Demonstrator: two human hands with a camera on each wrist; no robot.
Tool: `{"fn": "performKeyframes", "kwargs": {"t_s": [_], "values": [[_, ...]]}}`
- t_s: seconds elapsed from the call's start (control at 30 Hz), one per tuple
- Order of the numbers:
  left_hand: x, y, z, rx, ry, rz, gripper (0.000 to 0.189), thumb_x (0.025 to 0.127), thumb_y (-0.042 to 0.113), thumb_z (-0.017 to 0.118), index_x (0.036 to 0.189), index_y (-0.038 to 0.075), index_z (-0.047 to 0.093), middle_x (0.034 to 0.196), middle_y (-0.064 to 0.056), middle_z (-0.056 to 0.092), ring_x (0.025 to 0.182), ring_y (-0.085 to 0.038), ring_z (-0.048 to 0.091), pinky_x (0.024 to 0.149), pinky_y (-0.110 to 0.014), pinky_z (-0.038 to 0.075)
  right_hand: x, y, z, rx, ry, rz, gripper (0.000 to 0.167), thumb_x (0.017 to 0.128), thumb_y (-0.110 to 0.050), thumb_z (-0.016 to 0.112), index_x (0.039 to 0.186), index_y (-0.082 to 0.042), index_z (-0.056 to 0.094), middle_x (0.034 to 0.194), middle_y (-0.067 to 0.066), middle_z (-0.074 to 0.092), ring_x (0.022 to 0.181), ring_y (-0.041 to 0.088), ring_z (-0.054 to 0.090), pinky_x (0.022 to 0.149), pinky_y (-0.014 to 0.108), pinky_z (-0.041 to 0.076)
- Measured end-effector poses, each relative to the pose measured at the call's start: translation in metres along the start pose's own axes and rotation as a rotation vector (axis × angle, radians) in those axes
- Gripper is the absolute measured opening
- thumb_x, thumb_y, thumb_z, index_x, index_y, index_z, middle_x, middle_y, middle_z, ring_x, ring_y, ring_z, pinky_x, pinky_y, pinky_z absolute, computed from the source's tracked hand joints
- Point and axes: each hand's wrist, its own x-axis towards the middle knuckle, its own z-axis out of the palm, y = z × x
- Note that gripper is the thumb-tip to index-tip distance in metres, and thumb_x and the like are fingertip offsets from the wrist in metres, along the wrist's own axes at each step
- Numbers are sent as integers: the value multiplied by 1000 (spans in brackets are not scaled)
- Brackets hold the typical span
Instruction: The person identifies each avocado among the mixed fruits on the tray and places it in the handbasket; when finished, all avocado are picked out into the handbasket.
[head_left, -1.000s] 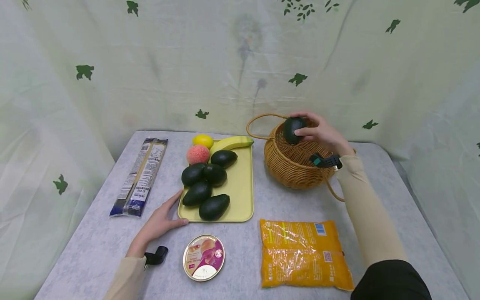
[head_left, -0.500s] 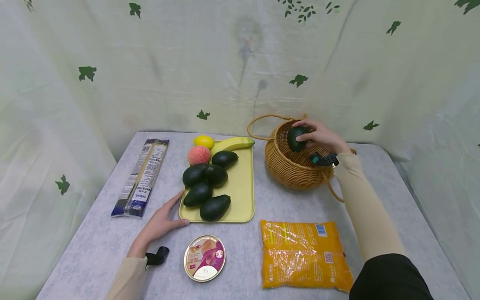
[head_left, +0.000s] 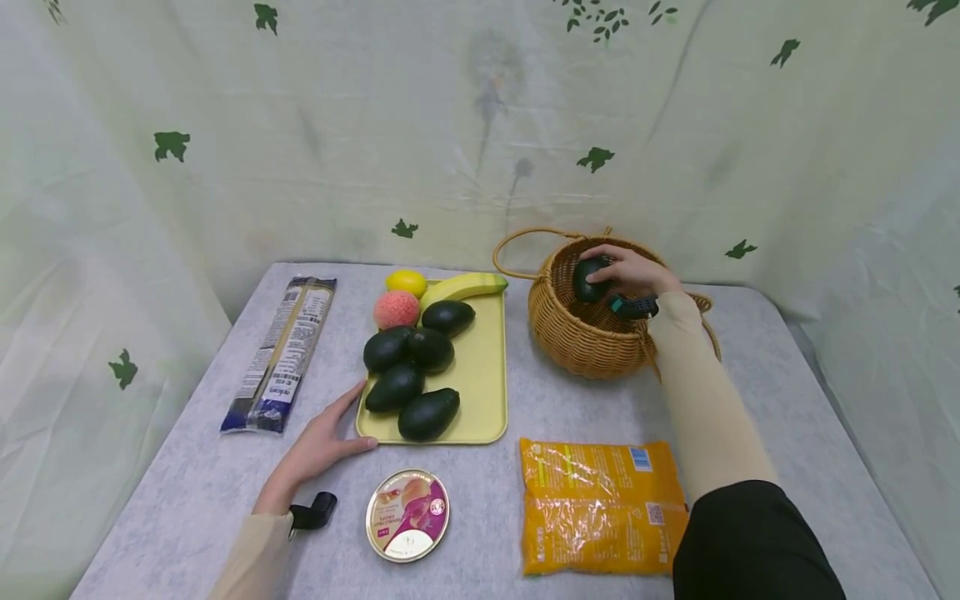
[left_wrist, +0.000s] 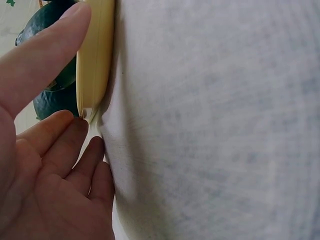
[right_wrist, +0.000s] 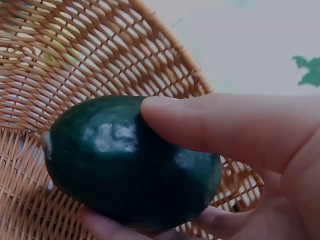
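Note:
My right hand (head_left: pixel 628 271) grips a dark green avocado (right_wrist: pixel 125 160) between thumb and fingers, inside the mouth of a wicker basket (head_left: pixel 592 354). In the right wrist view the woven wall surrounds the fruit. My left hand (head_left: pixel 322 442) rests at the near left corner of a yellow tray (head_left: pixel 483 383), its thumb and fingers spread and fairly straight. Several more avocados (head_left: pixel 429 415) lie on the tray, along with a banana (head_left: pixel 465 286), a pink textured ball-shaped fruit (head_left: pixel 396 309) and a lemon (head_left: pixel 406 282) at its far left corner.
Left of the tray lies a long printed packet (head_left: pixel 281 354). A round tin (head_left: pixel 407 515) sits in front of the tray. An orange bag (head_left: pixel 600 508) lies at the near right, partly behind the right sleeve. Patterned cloth (head_left: pixel 375 125) hangs behind the table.
My right hand has lowered the avocado from the basket's rim into its opening. The right forearm has swung a little to the left. My left hand stays at the tray.

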Motion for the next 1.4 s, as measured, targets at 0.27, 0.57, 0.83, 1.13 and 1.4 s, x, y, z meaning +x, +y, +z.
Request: {"fn": "performKeyframes", "kwargs": {"t_s": [0.27, 0.57, 0.83, 1.13, 1.4], "values": [[-1, 0, -1, -2, 2, -2, 93, 79, 33, 79, 152, 9, 26, 150, -24, 29, 136, -46, 23, 107, -61, 21, 3, -1, 1, -112, 11, 33, 49, 98, -9, 52, 144, -4, 36, 141, 19, 32, 108, 27, 44, 85, 40, 46], [0, 1, 0, -5, 0, -3, 92, 79, 32, 79, 151, 8, 27, 150, -25, 29, 136, -46, 24, 107, -62, 21, -4, -2, -2, 4, -19, -4, 48, 101, -2, 43, 145, 5, 27, 141, 30, 30, 99, 15, 56, 87, 41, 50], [0, 0, 0, 2, 1, -1, 93, 79, 34, 79, 151, 8, 27, 149, -25, 30, 136, -46, 24, 107, -61, 22, -28, -11, -2, -32, -22, -37, 47, 101, -11, 49, 142, 5, 33, 141, 27, 36, 116, 28, 52, 98, 52, 43], [-1, 1, -1, 12, 0, -2, 93, 79, 34, 79, 151, 8, 27, 149, -25, 30, 136, -46, 24, 107, -61, 22, -54, -26, 10, 10, -44, -143, 46, 99, -16, 53, 141, -3, 39, 143, 17, 39, 122, 26, 47, 102, 50, 40], [-1, 3, -1, 3, -5, -9, 92, 80, 33, 78, 152, 9, 26, 150, -25, 29, 136, -47, 23, 107, -62, 21, -69, -40, 41, 84, -131, -298, 48, 98, -14, 55, 142, -1, 38, 144, 21, 38, 128, 38, 42, 100, 47, 43]]}}
